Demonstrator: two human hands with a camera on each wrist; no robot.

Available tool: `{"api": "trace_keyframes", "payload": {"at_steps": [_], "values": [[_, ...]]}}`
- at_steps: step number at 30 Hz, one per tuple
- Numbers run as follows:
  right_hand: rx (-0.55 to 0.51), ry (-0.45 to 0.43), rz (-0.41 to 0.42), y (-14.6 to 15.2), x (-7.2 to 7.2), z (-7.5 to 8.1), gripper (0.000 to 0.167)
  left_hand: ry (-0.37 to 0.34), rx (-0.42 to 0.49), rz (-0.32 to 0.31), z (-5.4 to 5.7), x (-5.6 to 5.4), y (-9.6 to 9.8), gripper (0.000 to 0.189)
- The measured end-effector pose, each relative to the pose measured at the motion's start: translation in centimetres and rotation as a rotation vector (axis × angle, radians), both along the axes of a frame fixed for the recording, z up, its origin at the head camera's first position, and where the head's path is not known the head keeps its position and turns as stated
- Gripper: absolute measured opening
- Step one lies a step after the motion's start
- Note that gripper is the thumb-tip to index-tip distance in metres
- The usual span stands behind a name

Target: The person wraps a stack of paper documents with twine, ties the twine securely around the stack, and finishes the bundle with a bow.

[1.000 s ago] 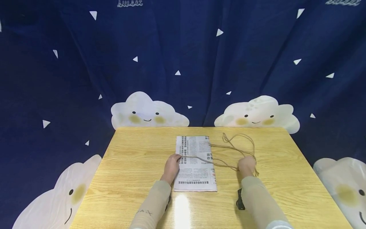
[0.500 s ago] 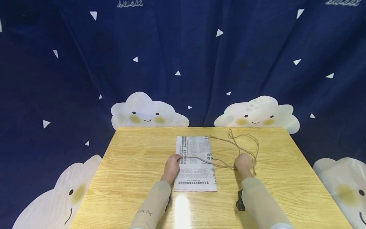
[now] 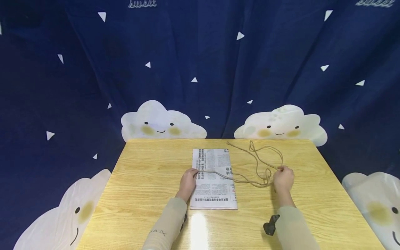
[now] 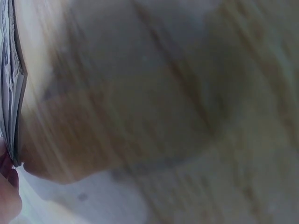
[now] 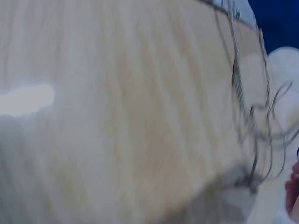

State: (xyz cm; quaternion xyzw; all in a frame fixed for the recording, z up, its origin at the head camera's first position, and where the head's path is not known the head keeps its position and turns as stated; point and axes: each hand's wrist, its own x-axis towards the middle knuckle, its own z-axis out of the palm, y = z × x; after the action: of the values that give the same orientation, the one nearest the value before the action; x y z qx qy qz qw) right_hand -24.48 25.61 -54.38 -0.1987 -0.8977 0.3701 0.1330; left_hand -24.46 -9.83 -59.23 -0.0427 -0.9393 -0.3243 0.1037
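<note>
A folded newspaper stack [image 3: 212,194] lies flat on the wooden table, its layered edge [image 4: 11,93] showing in the left wrist view. At the stack's left edge, my left hand [image 3: 187,183] pinches one end of a thin brown twine. That twine [image 3: 242,180] runs rightward across the paper, then loops loosely over the table beyond it. My right hand [image 3: 284,178], right of the tangle, holds a strand between thumb and fingers. In the right wrist view the twine [image 5: 238,84] hangs in blurred loops, with only a few fingers [image 5: 293,191] showing at the edge.
The wooden table [image 3: 150,156] reaches back to a dark blue curtain [image 3: 200,52] printed with clouds. A loose twine end [image 3: 229,143] lies near the back edge. A black wrist device [image 3: 271,225] sits beside the right sleeve.
My right hand has moved right, first drawing the far twine end off the newspaper, and now holds another strand. The loops have spread and shifted. My left hand stays in place.
</note>
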Motion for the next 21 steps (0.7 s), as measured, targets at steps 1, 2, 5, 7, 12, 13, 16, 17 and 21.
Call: {"api": "trace_keyframes", "payload": {"at_steps": [1, 2, 5, 7, 12, 13, 16, 17, 21], "values": [[0.002, -0.037, 0.0, 0.5, 0.4, -0.2, 0.028, -0.006, 0.002, 0.003, 0.0, 0.0, 0.0, 0.02], [0.005, -0.079, 0.015, 0.9, 0.8, -0.4, 0.03, -0.01, -0.001, 0.005, 0.1, 0.1, 0.0, 0.02], [0.002, -0.205, 0.072, 1.8, 2.0, -1.0, 0.035, -0.01, -0.005, 0.003, 0.2, 0.1, 0.0, 0.02], [0.01, -0.262, 0.116, 2.0, 2.7, -1.2, 0.03, -0.007, -0.008, 0.002, 0.2, 0.1, 0.0, 0.02], [0.08, -0.36, 0.137, 2.4, 3.7, -1.1, 0.021, -0.016, 0.002, 0.005, 0.0, 0.1, 0.0, 0.02], [0.08, -0.363, 0.125, 2.5, 3.8, -1.2, 0.023, -0.017, 0.004, 0.006, 0.0, 0.0, 0.0, 0.02], [0.079, -0.329, 0.076, 3.0, 4.5, -1.0, 0.031, -0.011, 0.002, 0.003, -0.2, 0.0, 0.0, 0.02], [0.066, -0.289, 0.05, 3.2, 4.6, -0.8, 0.032, -0.008, 0.002, 0.002, -0.2, -0.1, 0.0, 0.02], [0.001, -0.084, -0.121, 4.1, 5.1, 0.2, 0.029, -0.005, 0.006, -0.001, -0.2, -0.1, 0.0, 0.02]]}}
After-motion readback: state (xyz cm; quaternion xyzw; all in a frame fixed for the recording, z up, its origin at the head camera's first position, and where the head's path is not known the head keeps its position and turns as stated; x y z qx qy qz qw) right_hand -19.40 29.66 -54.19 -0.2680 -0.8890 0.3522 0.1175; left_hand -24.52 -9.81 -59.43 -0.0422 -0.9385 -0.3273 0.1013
